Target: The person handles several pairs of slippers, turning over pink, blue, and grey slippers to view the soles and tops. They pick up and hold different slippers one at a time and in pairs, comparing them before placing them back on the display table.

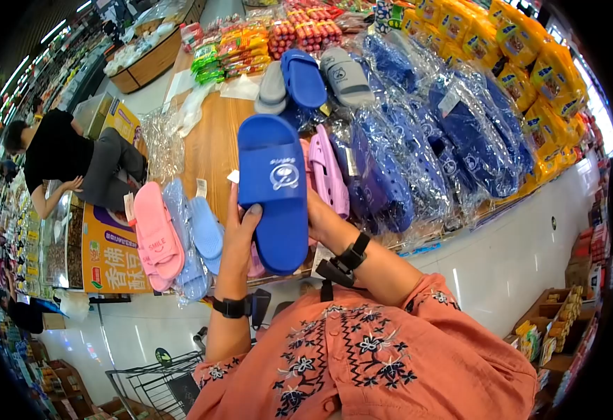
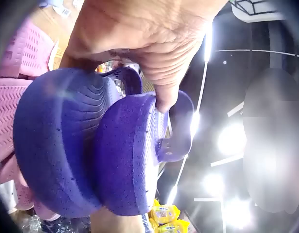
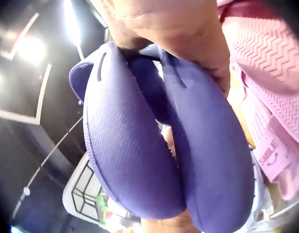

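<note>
A pair of blue slippers (image 1: 273, 234), one stacked over the other, is held up in front of the body with a white print on the strap. The left hand (image 1: 238, 234) grips its left side, thumb on top of the footbed. From the right side the right hand (image 1: 322, 220) holds it, fingers mostly hidden behind. In the left wrist view the two blue soles (image 2: 122, 153) lie close together under the left hand (image 2: 144, 39). The right wrist view shows the right hand (image 3: 176, 34) gripping the slippers (image 3: 130, 145) at the straps.
Pink slippers (image 1: 158, 241) and light blue slippers (image 1: 207, 234) lie at the table's left edge. Plastic-wrapped blue shoes (image 1: 390, 161) fill the right side, beside yellow packets (image 1: 548, 84). A person in black (image 1: 58, 154) is at the left. A wire cart (image 1: 149, 385) stands below.
</note>
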{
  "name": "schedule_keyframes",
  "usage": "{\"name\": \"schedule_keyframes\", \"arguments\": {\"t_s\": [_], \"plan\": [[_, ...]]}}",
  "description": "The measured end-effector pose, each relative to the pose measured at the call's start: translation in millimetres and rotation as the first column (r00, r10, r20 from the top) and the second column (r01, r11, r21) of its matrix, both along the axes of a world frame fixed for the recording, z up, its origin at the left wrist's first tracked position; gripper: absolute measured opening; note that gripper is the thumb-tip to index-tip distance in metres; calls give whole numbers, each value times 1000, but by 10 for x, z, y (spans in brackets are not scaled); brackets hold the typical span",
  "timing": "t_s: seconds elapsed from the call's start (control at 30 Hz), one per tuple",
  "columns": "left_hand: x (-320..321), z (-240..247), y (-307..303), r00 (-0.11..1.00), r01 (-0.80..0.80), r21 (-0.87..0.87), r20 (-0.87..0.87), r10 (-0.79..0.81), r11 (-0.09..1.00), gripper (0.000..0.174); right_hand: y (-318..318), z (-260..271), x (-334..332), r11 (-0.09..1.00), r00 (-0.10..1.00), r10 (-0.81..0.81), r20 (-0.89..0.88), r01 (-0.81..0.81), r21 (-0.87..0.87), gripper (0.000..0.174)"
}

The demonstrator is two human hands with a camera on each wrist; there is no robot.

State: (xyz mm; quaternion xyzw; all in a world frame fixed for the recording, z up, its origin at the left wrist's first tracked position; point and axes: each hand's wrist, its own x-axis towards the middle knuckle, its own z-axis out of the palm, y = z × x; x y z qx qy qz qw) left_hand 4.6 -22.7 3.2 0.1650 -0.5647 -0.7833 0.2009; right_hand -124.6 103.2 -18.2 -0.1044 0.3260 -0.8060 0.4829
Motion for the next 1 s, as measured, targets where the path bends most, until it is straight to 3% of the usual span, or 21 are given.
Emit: {"name": "schedule_keyframes", "arguments": {"t_s": [0.07,0.17,0.27,0.37,0.47,0.57,0.6,0.67,0.77,0.8,0.93,1.0], "plan": [[29,10,52,997,-51,72,-47,55,996,83,-94,-117,-4,986,967,-76,-244,110,127,48],[61,-46,26,987,-152,44,-45,154,987,81,-58,152,65,965,943,-153,-294,207,161,50],[70,-136,-25,981,-189,39,-45,191,981,80,10,311,20,976,985,-61,-159,92,195,52],[89,-58,24,977,-212,-29,-14,212,977,79,-27,343,146,980,963,-126,-238,158,118,51],[170,-67,1,987,-157,-121,-47,153,980,76,11,323,75,970,966,-49,-256,107,220,49],[221,-262,-98,956,-146,15,-254,145,989,76,-58,236,-5,998,998,-64,-14,64,30,52],[221,-277,-83,942,-155,166,-271,196,974,74,-63,264,17,993,994,-106,19,106,-46,56],[239,-152,-62,963,-193,12,-191,191,981,72,-1,546,158,982,985,-171,-32,168,-82,61],[302,-158,-56,959,-280,-127,-74,272,952,70,11,565,207,989,990,-138,27,139,-48,64],[324,-220,-82,959,-284,-182,-46,281,941,67,4,458,141,993,993,-113,-26,112,-48,63],[369,-145,-25,933,-360,-52,-39,358,932,67,15,473,122,998,999,-42,-31,40,-54,55],[423,-78,-52,921,-390,-112,-25,390,914,67,12,513,131,999,999,-43,-23,42,-30,54]]}}
